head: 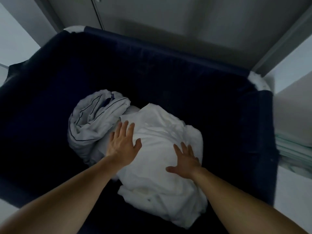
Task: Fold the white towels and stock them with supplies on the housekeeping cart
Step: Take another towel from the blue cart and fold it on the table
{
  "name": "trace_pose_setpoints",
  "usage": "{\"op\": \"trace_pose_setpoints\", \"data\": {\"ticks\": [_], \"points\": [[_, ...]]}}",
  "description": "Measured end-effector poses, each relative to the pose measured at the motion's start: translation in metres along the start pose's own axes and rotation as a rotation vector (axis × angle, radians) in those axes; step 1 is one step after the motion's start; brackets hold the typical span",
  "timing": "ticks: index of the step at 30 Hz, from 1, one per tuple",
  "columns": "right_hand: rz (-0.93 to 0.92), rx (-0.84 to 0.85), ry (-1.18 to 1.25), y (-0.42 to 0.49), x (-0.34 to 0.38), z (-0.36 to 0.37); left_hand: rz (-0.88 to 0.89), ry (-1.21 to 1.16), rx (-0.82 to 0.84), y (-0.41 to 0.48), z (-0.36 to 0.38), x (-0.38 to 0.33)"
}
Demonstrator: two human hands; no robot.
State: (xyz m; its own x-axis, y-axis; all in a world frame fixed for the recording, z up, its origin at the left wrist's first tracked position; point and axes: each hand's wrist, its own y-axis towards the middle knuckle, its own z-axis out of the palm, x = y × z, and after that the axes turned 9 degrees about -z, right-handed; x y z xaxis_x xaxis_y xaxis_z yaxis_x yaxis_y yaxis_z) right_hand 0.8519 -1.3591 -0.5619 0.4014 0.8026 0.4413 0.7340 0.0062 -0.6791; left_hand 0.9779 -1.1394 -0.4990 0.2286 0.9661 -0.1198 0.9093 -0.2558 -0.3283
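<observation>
We press both flat hands, left [122, 146] and right [185, 162], apart on the towel [157, 132], likely packing it into the bag [168, 78].

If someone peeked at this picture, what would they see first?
Two bare hands, the left hand and the right hand, lie flat and open on a crumpled white bundle in the middle. It sits deep inside a big dark blue cloth bin. A second white bundle, edged with thin dark piping, lies just to its left.
</observation>
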Motion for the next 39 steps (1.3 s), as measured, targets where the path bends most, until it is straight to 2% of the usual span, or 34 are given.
{"op": "trace_pose_setpoints", "data": {"ticks": [6,9,11,16,20,23,26,28,29,31,34,37,39], "points": [[0.167,0.055,0.082,0.037,-0.001,0.038,0.032,-0.008,0.118,0.022,0.033,0.019],[0.274,-0.032,0.034,0.036,0.006,0.048,0.047,-0.003,0.178,0.023,0.04,0.019],[0.264,-0.081,0.025,0.029,0.003,0.045,0.057,0.009,0.213,0.023,0.037,0.015],[0.118,-0.018,-0.019,-0.004,0.002,0.014,0.104,0.01,0.215,0.011,0.014,-0.01],[-0.067,-0.014,-0.037,-0.041,0.015,-0.028,0.147,0.028,0.239,-0.006,-0.021,-0.039],[-0.212,-0.121,-0.003,-0.077,0.038,-0.064,0.162,-0.031,0.277,-0.024,-0.06,-0.064],[-0.382,-0.275,0.048,-0.119,0.061,-0.104,0.2,-0.087,0.422,-0.05,-0.103,-0.086],[-0.468,-0.393,0.119,-0.152,0.075,-0.135,0.245,-0.119,0.446,-0.072,-0.134,-0.099],[-0.511,-0.464,0.159,-0.169,0.081,-0.151,0.252,-0.206,0.406,-0.085,-0.151,-0.107],[-0.626,-0.596,0.245,-0.208,0.093,-0.184,0.259,-0.441,0.219,-0.11,-0.187,-0.126],[-0.771,-0.751,0.374,-0.274,0.104,-0.227,0.302,-0.543,-0.074,-0.149,-0.247,-0.162],[-0.875,-0.936,0.55,-0.337,0.094,-0.26,0.403,-0.734,-0.178,-0.188,-0.298,-0.2],[-0.904,-0.954,0.526,-0.375,0.075,-0.276,0.41,-0.883,-0.202,-0.214,-0.324,-0.225]]}}
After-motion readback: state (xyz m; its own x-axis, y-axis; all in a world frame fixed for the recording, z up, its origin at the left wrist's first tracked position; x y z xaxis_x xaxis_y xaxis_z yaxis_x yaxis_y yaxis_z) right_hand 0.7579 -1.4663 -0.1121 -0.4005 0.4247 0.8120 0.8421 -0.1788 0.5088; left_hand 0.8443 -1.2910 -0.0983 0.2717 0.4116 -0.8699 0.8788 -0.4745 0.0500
